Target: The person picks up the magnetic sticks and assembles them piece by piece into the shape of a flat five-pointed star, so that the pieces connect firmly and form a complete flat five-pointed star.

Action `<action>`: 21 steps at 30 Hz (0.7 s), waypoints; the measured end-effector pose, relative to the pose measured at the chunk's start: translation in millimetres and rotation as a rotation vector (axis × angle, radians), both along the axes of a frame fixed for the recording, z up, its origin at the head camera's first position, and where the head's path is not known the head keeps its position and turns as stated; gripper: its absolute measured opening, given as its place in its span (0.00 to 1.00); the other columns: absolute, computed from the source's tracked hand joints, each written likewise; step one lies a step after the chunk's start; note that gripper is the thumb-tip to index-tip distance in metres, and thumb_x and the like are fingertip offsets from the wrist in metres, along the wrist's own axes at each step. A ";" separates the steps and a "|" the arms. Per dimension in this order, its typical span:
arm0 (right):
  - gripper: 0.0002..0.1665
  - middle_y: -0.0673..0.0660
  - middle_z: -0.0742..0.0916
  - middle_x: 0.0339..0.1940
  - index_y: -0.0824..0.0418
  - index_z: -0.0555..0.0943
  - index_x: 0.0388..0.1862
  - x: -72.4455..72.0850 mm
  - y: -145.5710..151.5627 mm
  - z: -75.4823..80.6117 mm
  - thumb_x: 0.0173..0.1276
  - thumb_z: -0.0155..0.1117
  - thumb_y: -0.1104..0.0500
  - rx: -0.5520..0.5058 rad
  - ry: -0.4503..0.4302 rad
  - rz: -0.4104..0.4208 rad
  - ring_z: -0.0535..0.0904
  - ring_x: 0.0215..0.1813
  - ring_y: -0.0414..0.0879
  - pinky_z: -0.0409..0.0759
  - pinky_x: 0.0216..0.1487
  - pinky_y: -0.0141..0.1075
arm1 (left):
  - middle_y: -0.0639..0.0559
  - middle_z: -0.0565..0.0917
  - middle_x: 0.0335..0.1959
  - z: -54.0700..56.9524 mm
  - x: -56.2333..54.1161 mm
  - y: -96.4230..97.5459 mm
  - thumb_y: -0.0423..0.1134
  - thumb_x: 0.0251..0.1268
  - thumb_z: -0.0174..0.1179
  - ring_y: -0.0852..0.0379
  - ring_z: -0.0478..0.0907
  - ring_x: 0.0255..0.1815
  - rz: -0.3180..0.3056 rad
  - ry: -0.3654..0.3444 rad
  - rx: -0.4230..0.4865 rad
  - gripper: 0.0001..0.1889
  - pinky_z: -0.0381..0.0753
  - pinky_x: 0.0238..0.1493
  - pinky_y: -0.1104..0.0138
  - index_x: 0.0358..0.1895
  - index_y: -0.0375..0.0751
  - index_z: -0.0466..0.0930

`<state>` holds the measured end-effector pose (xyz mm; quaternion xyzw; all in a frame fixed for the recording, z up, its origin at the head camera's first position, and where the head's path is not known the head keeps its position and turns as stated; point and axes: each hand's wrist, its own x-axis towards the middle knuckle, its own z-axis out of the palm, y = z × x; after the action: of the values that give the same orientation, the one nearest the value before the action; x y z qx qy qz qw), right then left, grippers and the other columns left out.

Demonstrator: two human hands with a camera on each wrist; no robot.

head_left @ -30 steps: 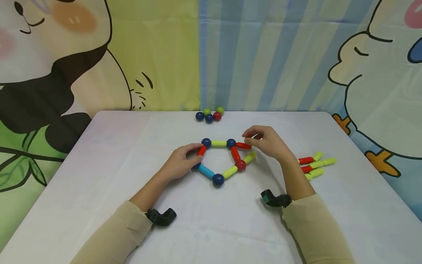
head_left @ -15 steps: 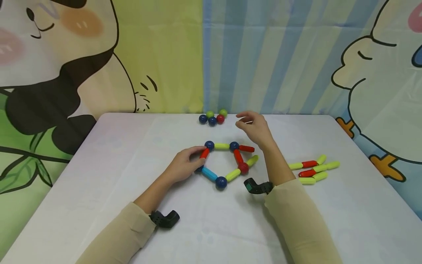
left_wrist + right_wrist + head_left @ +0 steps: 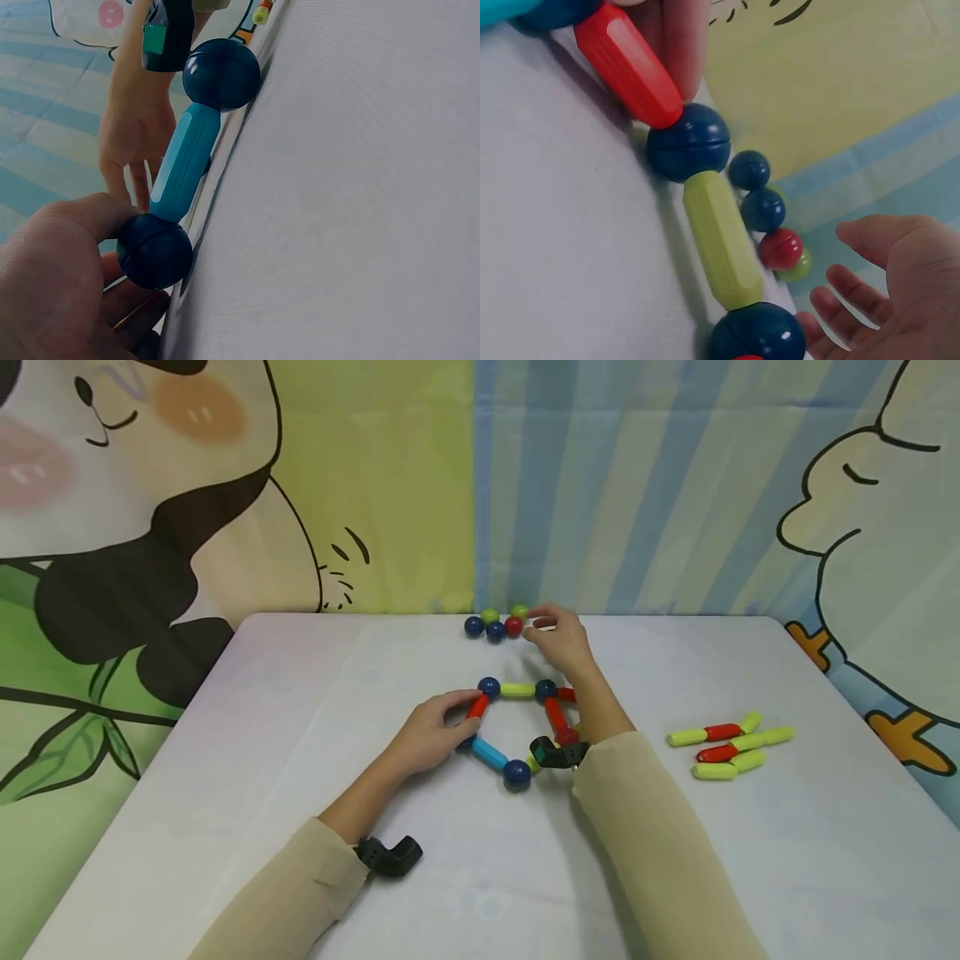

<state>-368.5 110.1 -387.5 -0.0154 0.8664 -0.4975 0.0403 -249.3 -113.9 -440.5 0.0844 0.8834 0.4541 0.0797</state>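
Note:
In the head view, magnetic sticks and balls form a five-sided ring. My left hand (image 3: 429, 735) grips its left side, thumb and fingers about the red magnetic stick (image 3: 477, 707). Close to the thumb is a dark blue ball (image 3: 154, 251), joined by a light blue stick (image 3: 185, 161) to another blue ball (image 3: 222, 75). My right hand (image 3: 562, 643) hovers beside the loose balls at the back, nearest the red ball (image 3: 513, 626); its fingers are parted and hold nothing. The right forearm covers part of the ring's right side.
Loose blue balls (image 3: 474, 627) and green balls (image 3: 490, 616) lie near the table's back edge. Several yellow-green and red sticks (image 3: 722, 732) lie on the right of the white table (image 3: 315, 693). A cartoon-printed curtain (image 3: 405, 485) hangs behind.
My right hand has moved from the ring's right end back and leftward to the loose balls. The left hand keeps its place on the ring; the head view has shifted slightly.

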 end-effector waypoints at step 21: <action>0.32 0.64 0.76 0.72 0.49 0.71 0.76 -21.2 -6.3 -18.3 0.74 0.63 0.56 0.180 -0.027 0.059 0.73 0.68 0.61 0.75 0.69 0.55 | 0.51 0.74 0.75 5.6 2.0 -0.1 0.47 0.75 0.61 0.47 0.64 0.80 -0.003 -0.009 0.009 0.26 0.62 0.79 0.47 0.73 0.55 0.74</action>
<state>-389.7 103.7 -405.8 -0.0305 0.9062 -0.4163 0.0676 -247.4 -114.0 -435.0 0.0840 0.8808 0.4583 0.0837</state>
